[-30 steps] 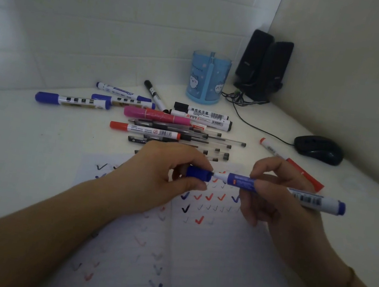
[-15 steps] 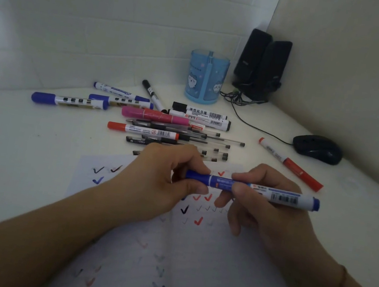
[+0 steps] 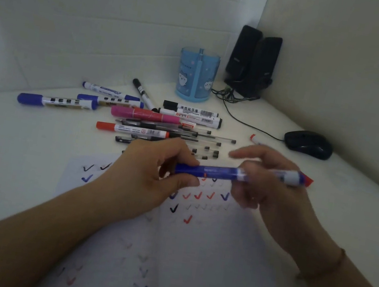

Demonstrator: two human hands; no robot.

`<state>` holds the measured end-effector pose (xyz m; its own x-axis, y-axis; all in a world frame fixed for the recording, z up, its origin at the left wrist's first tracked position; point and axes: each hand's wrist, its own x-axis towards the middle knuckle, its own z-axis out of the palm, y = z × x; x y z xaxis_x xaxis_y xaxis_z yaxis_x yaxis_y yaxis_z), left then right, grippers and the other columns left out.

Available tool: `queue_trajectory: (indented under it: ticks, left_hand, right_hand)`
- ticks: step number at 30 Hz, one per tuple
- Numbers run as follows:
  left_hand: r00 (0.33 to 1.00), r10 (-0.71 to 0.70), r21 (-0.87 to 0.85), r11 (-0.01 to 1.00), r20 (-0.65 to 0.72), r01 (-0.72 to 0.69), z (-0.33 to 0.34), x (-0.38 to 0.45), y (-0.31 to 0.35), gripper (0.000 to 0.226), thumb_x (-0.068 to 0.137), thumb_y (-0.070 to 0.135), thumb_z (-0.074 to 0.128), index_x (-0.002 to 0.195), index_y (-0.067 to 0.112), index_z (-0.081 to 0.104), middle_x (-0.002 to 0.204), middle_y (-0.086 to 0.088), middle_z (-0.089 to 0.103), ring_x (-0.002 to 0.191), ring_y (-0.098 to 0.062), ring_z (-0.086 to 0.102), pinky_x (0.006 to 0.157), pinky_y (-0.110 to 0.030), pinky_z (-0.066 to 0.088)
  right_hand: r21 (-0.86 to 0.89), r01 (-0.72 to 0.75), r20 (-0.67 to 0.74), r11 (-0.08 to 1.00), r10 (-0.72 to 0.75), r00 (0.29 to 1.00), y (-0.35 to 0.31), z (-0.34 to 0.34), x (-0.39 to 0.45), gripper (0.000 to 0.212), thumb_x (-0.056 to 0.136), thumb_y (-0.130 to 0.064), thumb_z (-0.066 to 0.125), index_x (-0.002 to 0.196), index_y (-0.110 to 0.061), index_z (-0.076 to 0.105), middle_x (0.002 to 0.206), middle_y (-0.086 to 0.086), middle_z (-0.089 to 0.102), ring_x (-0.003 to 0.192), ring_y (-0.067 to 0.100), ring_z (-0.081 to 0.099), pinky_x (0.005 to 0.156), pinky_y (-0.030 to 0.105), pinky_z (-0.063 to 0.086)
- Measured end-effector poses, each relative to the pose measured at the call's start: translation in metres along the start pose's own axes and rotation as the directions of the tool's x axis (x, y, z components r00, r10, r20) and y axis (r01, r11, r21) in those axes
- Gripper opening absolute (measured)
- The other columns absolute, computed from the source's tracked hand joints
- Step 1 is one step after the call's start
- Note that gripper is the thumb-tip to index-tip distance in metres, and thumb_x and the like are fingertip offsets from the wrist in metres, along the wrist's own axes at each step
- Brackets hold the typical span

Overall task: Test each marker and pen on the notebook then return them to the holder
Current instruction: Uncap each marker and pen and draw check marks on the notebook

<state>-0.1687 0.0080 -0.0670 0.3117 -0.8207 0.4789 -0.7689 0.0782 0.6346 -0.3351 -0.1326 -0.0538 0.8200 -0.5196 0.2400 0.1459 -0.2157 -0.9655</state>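
A blue marker [image 3: 213, 172] lies level above the open notebook [image 3: 203, 252], which carries several red, blue and black check marks. My left hand [image 3: 151, 172] pinches the marker's capped left end between thumb and fingers. My right hand [image 3: 272, 193] is blurred; its fingers curl round the white right part of the barrel and its index finger sticks out. The blue holder cup [image 3: 197, 75] stands at the back by the wall, apart from both hands. A pile of markers and pens [image 3: 161, 124] lies between the cup and the notebook.
Two black speakers [image 3: 252, 61] stand in the corner, and their cable runs to a black mouse [image 3: 308, 143] on the right. A red marker [image 3: 255, 138] lies mostly hidden behind my right hand. Walls close off the back and right sides.
The cap in my left hand and the marker in my right hand came together. The marker then moved left, and my right hand shifted along the barrel, now blurred.
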Motion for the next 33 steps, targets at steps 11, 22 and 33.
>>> queue_trajectory:
  ticks: [11, 22, 33]
  left_hand:
    - [0.920, -0.265, 0.376, 0.915, 0.288, 0.146, -0.008, 0.019, -0.005, 0.009, 0.086, 0.033, 0.063, 0.082, 0.030, 0.056, 0.082, 0.011, 0.060, 0.076, -0.009, 0.057, 0.067, -0.021, 0.043]
    - [0.859, 0.149, 0.420, 0.823, 0.490, -0.382, 0.123, 0.095, 0.158, 0.021, 0.094, 0.034, 0.042, 0.078, 0.024, 0.051, 0.070, 0.006, 0.055, 0.064, -0.013, 0.053, 0.055, -0.029, 0.040]
    - [0.382, 0.707, -0.165, 0.573, 0.595, -0.803, 0.225, 0.008, 0.187, 0.036, 0.089, 0.046, 0.054, 0.117, 0.023, 0.058, 0.121, 0.008, 0.055, 0.111, -0.014, 0.051, 0.090, -0.035, 0.045]
  right_hand:
    - [0.113, 0.008, -0.439, 0.994, 0.043, 0.897, -0.005, -0.036, -0.006, 0.019, 0.089, -0.004, 0.055, 0.075, -0.015, 0.061, 0.057, 0.008, 0.058, 0.048, 0.022, 0.045, 0.043, 0.024, 0.030]
    - [0.041, 0.091, -0.680, 0.995, -0.039, 0.732, -0.054, -0.154, -0.148, 0.015, 0.092, -0.010, 0.054, 0.080, -0.011, 0.061, 0.058, 0.007, 0.054, 0.046, 0.022, 0.047, 0.042, 0.024, 0.033]
    - [-0.329, -0.414, -0.784, 0.848, -0.001, 0.621, 0.050, -0.223, -0.366, 0.014, 0.089, -0.010, 0.063, 0.079, -0.020, 0.063, 0.059, -0.004, 0.061, 0.050, 0.009, 0.052, 0.052, 0.030, 0.045]
